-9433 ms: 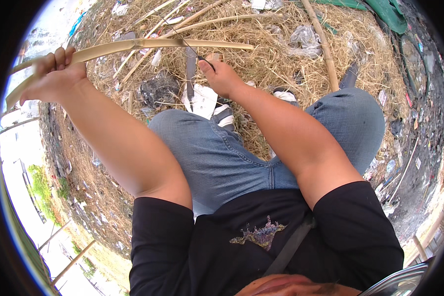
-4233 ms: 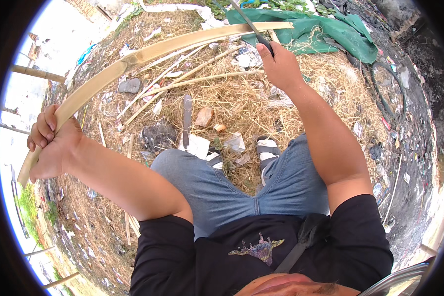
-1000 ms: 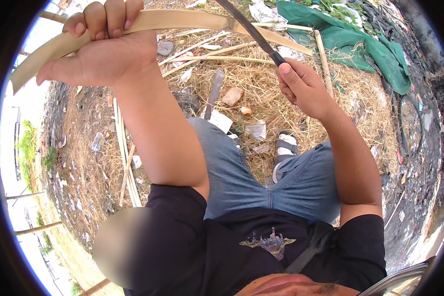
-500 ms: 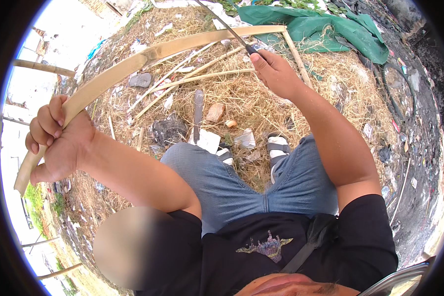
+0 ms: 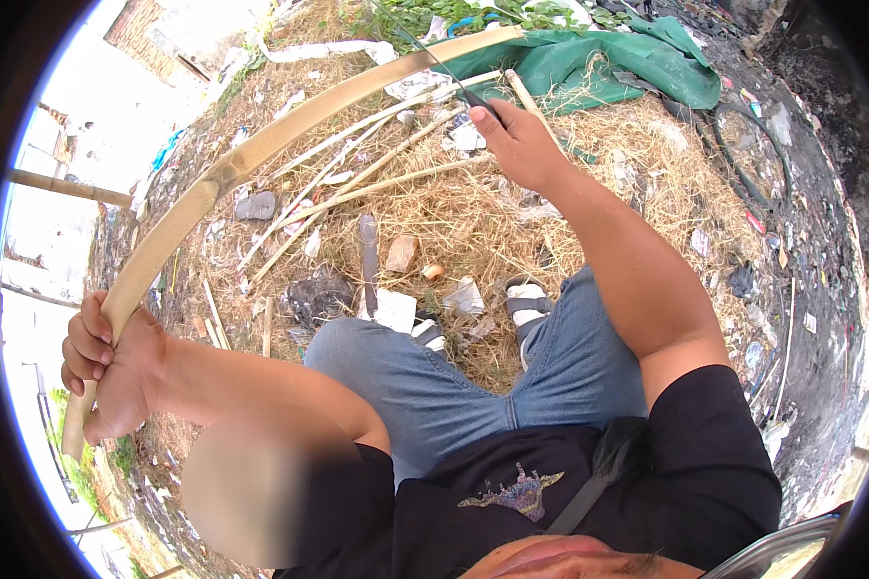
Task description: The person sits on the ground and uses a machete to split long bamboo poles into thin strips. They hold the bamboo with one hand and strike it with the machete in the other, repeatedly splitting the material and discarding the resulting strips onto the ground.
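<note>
Currently, strip [image 5: 304, 118]: slants from low left to upper middle, held out ahead and to the left. Looks curved, partly perhaps through the wide view. Shows a darker joint [image 5: 224, 176] partway along.

Left hand [image 5: 128, 374]: curls snugly around the strip near its near end, pressing it to the palm. Probably grips so far back to leave most of the length bare and to steady it.

Right hand [image 5: 523, 145]: wraps firmly around the handle of the knife [image 5: 480, 102], thumb laid along it, likely for control of the angle.

Knife: points up and leftward, crossing the strip in view towards its far end. Too thin here to tell whether touching.

Far end [image 5: 510, 38]: overlaps the edge of the green sheet [image 5: 666, 82] in view; resting or raised, cannot tell.

Sticks [image 5: 334, 201]: lie crossed on the straw [image 5: 473, 227], beyond the feet [image 5: 526, 307], perhaps to keep within reach.

Bar [image 5: 369, 253]: lies dark and flat, near end beside white paper [image 5: 393, 311].

Knees [image 5: 343, 347]: spread apart, seemingly to leave working space.
</note>
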A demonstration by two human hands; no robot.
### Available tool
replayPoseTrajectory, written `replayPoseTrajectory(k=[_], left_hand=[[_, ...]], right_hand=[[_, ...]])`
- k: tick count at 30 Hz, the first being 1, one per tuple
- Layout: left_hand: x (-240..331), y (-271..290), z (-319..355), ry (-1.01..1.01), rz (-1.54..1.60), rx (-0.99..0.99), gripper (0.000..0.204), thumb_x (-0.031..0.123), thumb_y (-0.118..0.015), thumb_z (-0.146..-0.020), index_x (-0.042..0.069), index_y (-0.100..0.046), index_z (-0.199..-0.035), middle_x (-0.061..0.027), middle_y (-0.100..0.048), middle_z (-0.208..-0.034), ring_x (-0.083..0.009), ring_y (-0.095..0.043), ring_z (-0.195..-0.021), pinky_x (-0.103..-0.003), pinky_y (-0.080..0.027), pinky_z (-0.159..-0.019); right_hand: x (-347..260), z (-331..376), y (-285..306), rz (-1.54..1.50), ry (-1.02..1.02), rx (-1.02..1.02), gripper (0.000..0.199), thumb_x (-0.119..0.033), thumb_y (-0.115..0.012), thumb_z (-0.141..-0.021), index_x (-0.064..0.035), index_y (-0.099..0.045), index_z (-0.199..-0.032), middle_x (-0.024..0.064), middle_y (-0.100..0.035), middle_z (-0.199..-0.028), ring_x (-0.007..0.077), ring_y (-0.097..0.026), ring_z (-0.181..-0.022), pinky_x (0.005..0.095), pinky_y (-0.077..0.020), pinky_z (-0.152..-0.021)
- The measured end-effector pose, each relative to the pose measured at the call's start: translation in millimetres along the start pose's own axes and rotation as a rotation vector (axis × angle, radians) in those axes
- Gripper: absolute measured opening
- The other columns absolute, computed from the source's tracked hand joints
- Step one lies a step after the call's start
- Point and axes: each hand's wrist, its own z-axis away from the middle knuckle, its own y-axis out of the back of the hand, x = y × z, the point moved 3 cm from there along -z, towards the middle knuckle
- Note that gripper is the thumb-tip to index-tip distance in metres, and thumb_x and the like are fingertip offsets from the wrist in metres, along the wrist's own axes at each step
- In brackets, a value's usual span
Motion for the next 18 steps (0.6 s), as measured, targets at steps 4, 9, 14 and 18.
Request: replayPoseTrajectory(k=[4, 9, 14, 18], left_hand=[[-10.6, 1.7, 6.2, -0.023, -0.035, 0.118, 0.066, 0.077, -0.029, -0.094, 0.019, -0.042, -0.065, 0.0055, -0.030, -0.056, -0.0109, -0.028, -0.049, -0.031, -0.027, -0.050], [-23.6, 2.0, 9.6, -0.033, -0.096, 0.276, 0.069, 0.078, -0.023, -0.095, 0.018, -0.042, -0.068, 0.0045, -0.030, -0.058, -0.0123, -0.028, -0.050, -0.031, -0.027, -0.050], [-32.2, 4.6, 12.0, -0.051, -0.123, 0.446, 0.068, 0.076, -0.020, -0.096, 0.017, -0.042, -0.071, 0.0036, -0.030, -0.060, -0.0136, -0.028, -0.051, -0.032, -0.028, -0.050], [-42.6, 7.4, 14.2, 0.008, -0.119, 0.484, 0.071, 0.079, -0.016, -0.096, 0.017, -0.041, -0.074, 0.0037, -0.029, -0.060, -0.0135, -0.027, -0.052, -0.032, -0.028, -0.050]], right_hand=[[-48.5, 28.5, -31.3, 0.115, 0.194, -0.241, 0.048, -0.050, -0.052, -0.106, -0.0044, -0.064, -0.117, 0.0183, -0.065, -0.080, 0.0365, -0.065, -0.076, 0.0471, -0.0499, -0.071], [-28.0, 16.8, -15.7, 0.146, 0.303, 0.000, 0.046, -0.048, -0.052, -0.108, -0.0032, -0.057, -0.099, 0.0158, -0.060, -0.068, 0.0334, -0.060, -0.061, 0.0437, -0.0460, -0.059], [-30.0, 14.1, -17.7, 0.099, 0.148, -0.055, 0.040, -0.045, -0.053, -0.107, -0.0058, -0.058, -0.102, 0.0185, -0.063, -0.075, 0.0407, -0.066, -0.072, 0.0501, -0.0494, -0.066], [-46.4, 25.7, -27.6, 0.078, 0.339, -0.118, 0.041, -0.046, -0.054, -0.106, -0.0057, -0.058, -0.101, 0.0187, -0.063, -0.075, 0.0420, -0.065, -0.071, 0.0501, -0.0487, -0.065]])
